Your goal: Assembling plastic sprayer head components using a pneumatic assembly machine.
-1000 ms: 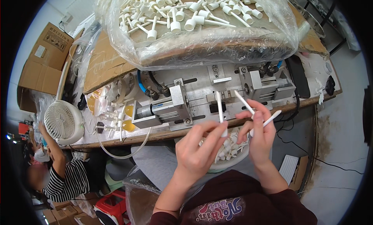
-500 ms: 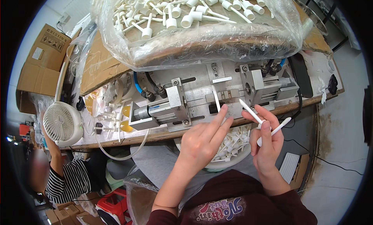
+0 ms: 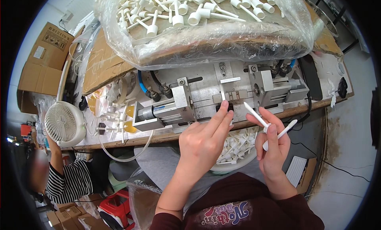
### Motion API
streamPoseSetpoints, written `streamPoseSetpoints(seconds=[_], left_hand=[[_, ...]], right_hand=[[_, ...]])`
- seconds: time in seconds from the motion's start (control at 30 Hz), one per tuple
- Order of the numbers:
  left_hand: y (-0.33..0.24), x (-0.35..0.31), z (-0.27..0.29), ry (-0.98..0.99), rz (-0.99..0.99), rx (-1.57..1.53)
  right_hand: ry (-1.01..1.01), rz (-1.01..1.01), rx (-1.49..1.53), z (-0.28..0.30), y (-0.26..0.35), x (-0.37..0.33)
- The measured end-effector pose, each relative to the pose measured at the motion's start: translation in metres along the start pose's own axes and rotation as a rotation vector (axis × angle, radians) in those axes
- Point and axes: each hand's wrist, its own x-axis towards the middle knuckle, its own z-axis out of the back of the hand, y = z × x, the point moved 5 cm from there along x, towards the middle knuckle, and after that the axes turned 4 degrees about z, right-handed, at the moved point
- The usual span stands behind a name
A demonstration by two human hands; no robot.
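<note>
Workbench [image 3: 246, 123] ran across the middle, wooden front edge bowed by the lens. Metal press fixture [image 3: 222, 95] sat at its centre; all places below are taken from this fixture.

Behind and above the fixture: a large clear plastic bag [image 3: 206, 35] heaped with white capped plastic stems. To the left of the fixture, flattened cardboard [image 3: 103, 67] and, farther left, a brown carton [image 3: 41, 59]. Below-left of the fixture, a small white desk fan [image 3: 63, 123] at the bench edge; beneath the fan, another person in a striped sleeve [image 3: 67, 182], not part of the work.

In front of and below the fixture, on the worker's lap: a white bowl [image 3: 234, 158] full of the same white stems, partly hidden by the left hand.

Left hand [image 3: 202, 144] reached up to the fixture's central slot, fingers extended and close together, index and middle fingertips pinching one thin white stem [image 3: 223, 96] standing upright in the slot.

Right hand [image 3: 272, 144] held just right of the fixture's front edge, near the left hand but apart from it, fingers curled around two white stems [image 3: 256, 115], one pointing up-left toward the fixture, the other up-right away from it.
</note>
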Motion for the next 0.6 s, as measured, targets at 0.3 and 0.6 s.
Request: streamPoseSetpoints(seconds=[0.3, 0.6], left_hand=[[-0.005, -0.001, 0.007, -0.024, -0.011, -0.084], [-0.018, -0.015, 0.014, -0.022, -0.021, -0.489]], right_hand=[[-0.020, -0.037, -0.078, -0.003, 0.000, -0.005], [0.292, -0.187, -0.145, -0.018, -0.006, -0.015]])
